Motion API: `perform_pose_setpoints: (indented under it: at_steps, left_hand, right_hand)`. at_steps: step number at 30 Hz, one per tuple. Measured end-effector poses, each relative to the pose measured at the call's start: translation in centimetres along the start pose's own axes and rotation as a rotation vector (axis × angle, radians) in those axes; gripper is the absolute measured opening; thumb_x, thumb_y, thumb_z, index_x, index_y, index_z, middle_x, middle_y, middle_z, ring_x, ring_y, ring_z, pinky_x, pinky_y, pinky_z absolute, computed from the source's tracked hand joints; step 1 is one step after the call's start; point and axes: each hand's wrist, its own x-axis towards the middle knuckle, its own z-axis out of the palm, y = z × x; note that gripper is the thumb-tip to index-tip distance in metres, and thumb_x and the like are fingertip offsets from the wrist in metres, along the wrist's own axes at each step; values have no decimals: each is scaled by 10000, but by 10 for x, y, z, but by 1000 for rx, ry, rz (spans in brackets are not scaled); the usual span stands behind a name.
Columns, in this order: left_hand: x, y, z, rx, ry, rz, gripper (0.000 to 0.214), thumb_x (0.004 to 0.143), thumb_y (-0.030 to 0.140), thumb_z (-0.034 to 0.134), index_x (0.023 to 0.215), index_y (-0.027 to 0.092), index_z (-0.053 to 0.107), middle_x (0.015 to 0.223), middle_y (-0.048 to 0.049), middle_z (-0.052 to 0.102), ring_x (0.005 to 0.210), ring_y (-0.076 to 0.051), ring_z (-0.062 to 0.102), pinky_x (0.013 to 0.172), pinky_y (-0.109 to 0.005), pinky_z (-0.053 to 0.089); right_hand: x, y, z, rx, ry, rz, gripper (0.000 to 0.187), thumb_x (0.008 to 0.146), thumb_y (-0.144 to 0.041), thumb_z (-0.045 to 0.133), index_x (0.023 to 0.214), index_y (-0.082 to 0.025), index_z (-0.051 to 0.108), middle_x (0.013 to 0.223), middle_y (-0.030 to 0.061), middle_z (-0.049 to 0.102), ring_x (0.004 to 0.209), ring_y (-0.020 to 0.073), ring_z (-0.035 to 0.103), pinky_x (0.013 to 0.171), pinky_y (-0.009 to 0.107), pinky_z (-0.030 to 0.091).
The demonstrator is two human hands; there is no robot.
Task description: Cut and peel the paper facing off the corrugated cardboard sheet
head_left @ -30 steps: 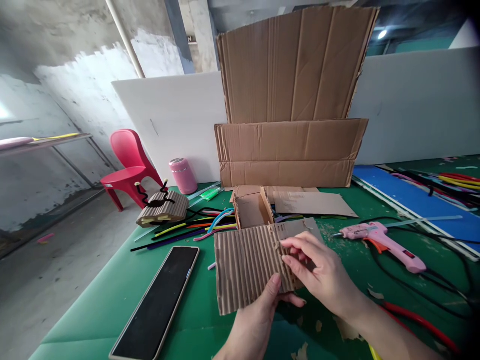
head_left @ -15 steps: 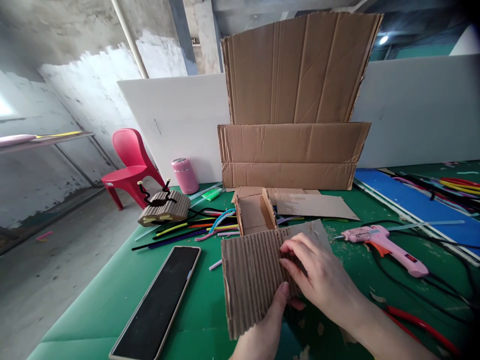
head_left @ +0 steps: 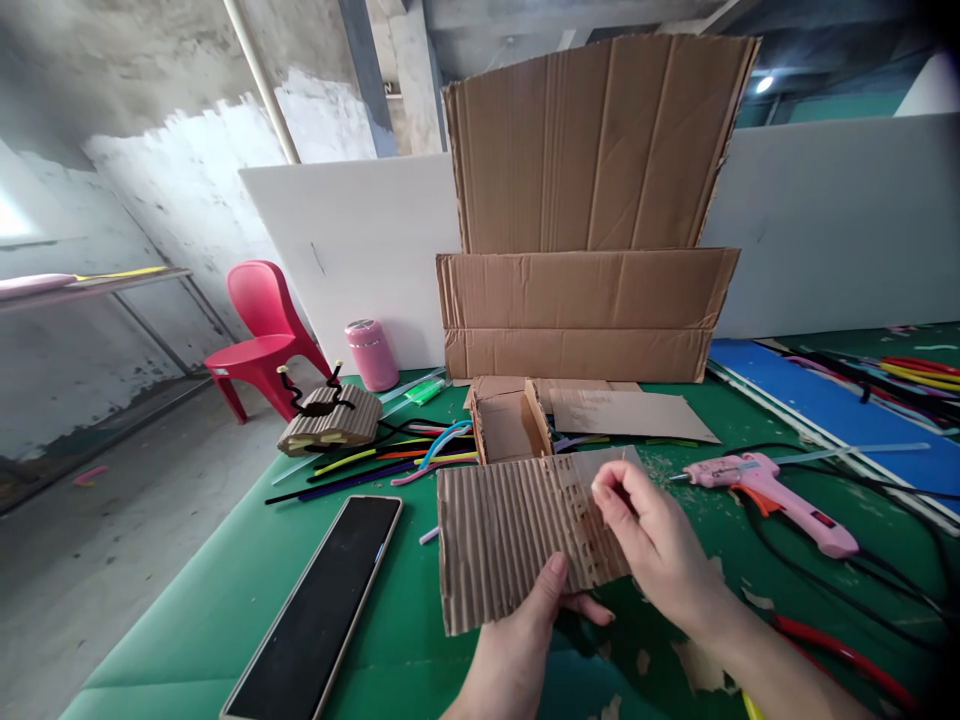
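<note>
My left hand [head_left: 517,640] grips a corrugated cardboard piece [head_left: 502,540] from below, its thumb on the ridged face and its fingers underneath. Ridges are bare over most of the piece; torn patches of smooth facing show toward its right side. Over that right part, my right hand [head_left: 652,530] is closed in a pinch. Whatever lies between those fingertips is too small to make out. Just behind the piece sits a small open cardboard box [head_left: 514,425]. Torn paper scraps [head_left: 705,665] lie on the green table by my right wrist.
A phone [head_left: 319,610] lies at left, a pink glue gun [head_left: 780,495] with its cord at right, near red-handled pliers or cutters [head_left: 840,645]. Behind are pipe cleaners [head_left: 375,465], a ridged cardboard model [head_left: 334,420], a pink bottle [head_left: 371,355] and upright cardboard [head_left: 589,310].
My right hand has moved right and slightly down, still pinching. The cardboard piece now lies flatter, with more of its torn right side showing.
</note>
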Motion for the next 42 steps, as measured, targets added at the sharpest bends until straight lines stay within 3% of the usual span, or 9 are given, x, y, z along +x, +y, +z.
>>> perform_pose_setpoints:
  at_steps: [4,7,13,18,24,28,32,35,42]
  left_hand:
    - [0,1,2,-48,38,-50,216,705,297,561,828,122,595,776,-61,636,505,-150,580,618,-333,467]
    - [1,-2,2,-57,61,-41,247,691,303,573,847,111,583,767,-66,638,480,-154,577,592,-328,468]
    - [3,-10,-3,-17,23,3,427,701,333,557,1068,119,519,749,-69,642,484,-167,580,571,-341,468]
    - [2,-8,-5,36,-54,16,437,743,300,516,1140,123,468,799,-81,646,535,-169,586,598,-347,470]
    - [1,-9,-6,77,-79,2,332,761,295,492,1029,106,542,769,-72,655,541,-162,579,629,-351,465]
    - [-1,-6,-4,-23,-76,-18,251,773,283,477,929,112,573,851,-69,627,553,-143,573,645,-338,459]
    - [-2,-1,-2,-80,-40,-63,235,770,282,484,888,101,576,877,-75,611,551,-131,568,660,-323,454]
    - [-2,0,-1,-88,-41,-68,250,772,276,481,916,93,574,847,-78,616,555,-132,569,666,-320,452]
    - [0,-3,-2,-5,-77,-14,270,781,270,465,959,93,564,877,-96,620,585,-148,567,656,-348,452]
  right_hand:
    - [3,9,-1,24,75,1,177,829,-249,384,991,-220,449,937,38,525,820,155,512,720,286,427]
    - [4,7,-1,15,69,-29,221,815,-237,414,1031,-221,456,961,44,503,826,154,505,741,290,428]
    - [4,-4,4,3,-47,-72,104,810,-226,426,853,-212,520,844,25,518,734,140,516,663,271,438]
    - [8,-7,10,-122,-28,-11,86,796,-261,440,764,-207,498,763,13,514,667,145,508,612,280,413]
    - [10,-11,10,-279,-88,-31,174,821,-265,375,672,-205,442,708,3,489,647,146,481,581,272,373]
    - [7,-7,7,-180,-91,-34,172,840,-273,344,698,-208,416,710,2,478,655,144,473,597,274,376]
    - [7,1,4,-53,36,35,129,849,-281,340,836,-213,449,812,13,516,761,149,492,674,272,389]
    - [4,2,3,-30,-14,14,141,831,-263,381,939,-226,464,898,20,520,814,150,493,707,269,396]
    - [-2,-10,9,-200,-139,-44,93,794,-249,431,714,-212,460,719,-2,483,656,144,473,590,270,370]
